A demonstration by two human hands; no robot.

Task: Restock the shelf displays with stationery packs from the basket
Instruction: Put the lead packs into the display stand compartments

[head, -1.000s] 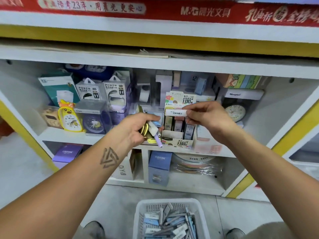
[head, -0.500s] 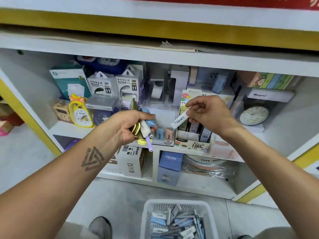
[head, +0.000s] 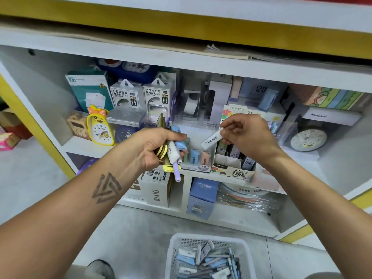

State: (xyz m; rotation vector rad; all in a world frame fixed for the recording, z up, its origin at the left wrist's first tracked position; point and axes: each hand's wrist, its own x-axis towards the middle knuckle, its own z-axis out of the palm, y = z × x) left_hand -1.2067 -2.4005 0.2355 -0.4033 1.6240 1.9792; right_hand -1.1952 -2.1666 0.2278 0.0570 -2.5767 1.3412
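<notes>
My right hand (head: 248, 137) pinches a slim white lead pack (head: 212, 140), tilted, just above the cardboard display box (head: 231, 172) of lead refills on the middle shelf. My left hand (head: 155, 149) grips a bundle of stationery packs (head: 173, 154): white, yellow, blue and purple pieces, held in front of a clear display of small pastel packs (head: 198, 159). A white basket (head: 179, 252) with several more blue and white packs stands on the floor below.
The shelf (head: 80, 144) holds power bank boxes (head: 125, 95), a yellow duck clock (head: 99, 127), a round clock (head: 309, 139) and tape dispensers. Below stand a DIY box (head: 158, 193) and a blue CRUHRE box (head: 203, 195). A shoe (head: 99, 268) shows beside the basket.
My right hand has turned the white pack from level to tilted and lowered it toward the display box. The camera has tipped downward. My left hand has kept its bundle.
</notes>
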